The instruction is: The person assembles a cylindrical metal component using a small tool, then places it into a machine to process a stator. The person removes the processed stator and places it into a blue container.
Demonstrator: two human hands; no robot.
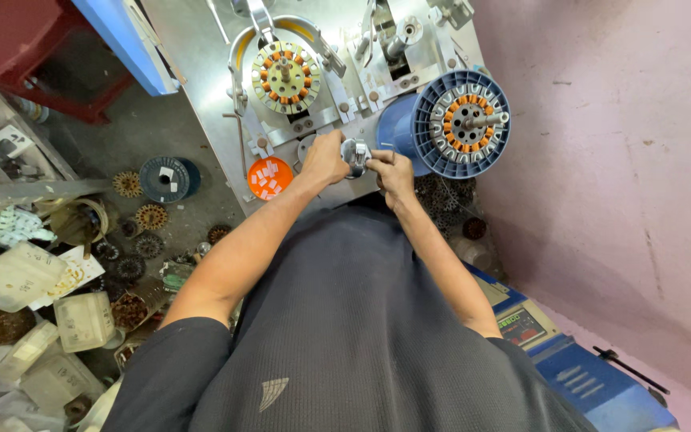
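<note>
Both my hands meet at the front edge of a grey metal winding machine (193, 72). My left hand (325, 158) grips a small shiny round metal part (356, 154) from the left. My right hand (393, 174) pinches at the same part from the right, fingers closed on it or on a thin wire there; which of the two I cannot tell. Above the hands a round stator with orange-and-cream windings (285, 77) sits clamped in the machine. A second stator sits inside a blue spool (463, 122) just right of my right hand.
An orange dish with white slips (269, 177) lies left of my left hand. Several wound stators and a blue reel (168, 178) lie on the floor at left, beside clear plastic boxes (81, 320). A blue control box with a display (553, 352) is at right, by a pink wall (625, 160).
</note>
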